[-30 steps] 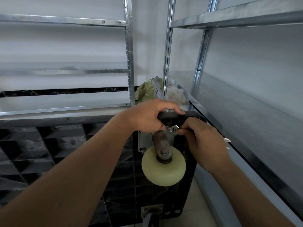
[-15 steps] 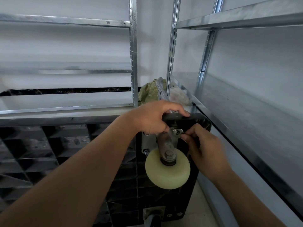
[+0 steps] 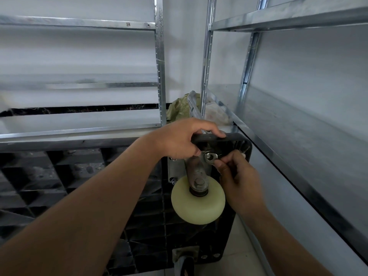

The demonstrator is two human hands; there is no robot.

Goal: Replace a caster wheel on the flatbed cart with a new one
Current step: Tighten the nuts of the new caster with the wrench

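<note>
I can read no text, label, brand, number or sign anywhere I look: not on the cream plastic caster wheel (image 3: 198,202), the black ribbed plastic underside of the flatbed cart (image 3: 151,232), or the grey galvanised steel shelving (image 3: 159,56) around me.

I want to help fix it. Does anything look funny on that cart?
Yes. The black cart is tipped on its edge, underside showing, so the cream wheel sticks out sideways. Its metal bracket looks rusty and worn.
</note>
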